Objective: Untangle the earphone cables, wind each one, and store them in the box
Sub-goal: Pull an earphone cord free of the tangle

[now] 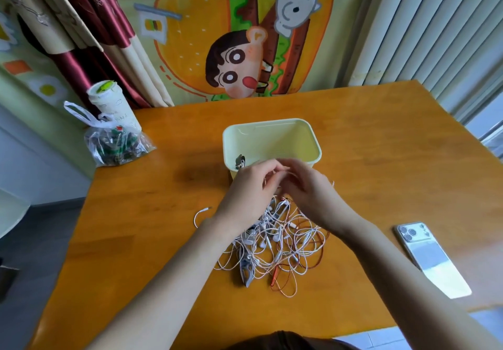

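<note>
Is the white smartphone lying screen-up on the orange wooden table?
No, the white smartphone lies back-up on the orange wooden table, its camera lenses showing.

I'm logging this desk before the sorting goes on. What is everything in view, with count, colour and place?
box: one, pale yellow, open, table centre; a small dark item inside by its near left wall.
earphone cables: one tangled heap, number unclear, white with copper-red strands, in front of the box.
short cable: one, white, left of the heap, apart from it.
grey clip-like item: one, in the heap's near left part.
phone: one, white, back up, table right.
plastic bag: one, clear, dark contents, table's far left.
cup: one, white, behind the bag.
table: one, orange wood.
left hand, right hand: above the heap, pinching a raised strand.
</note>
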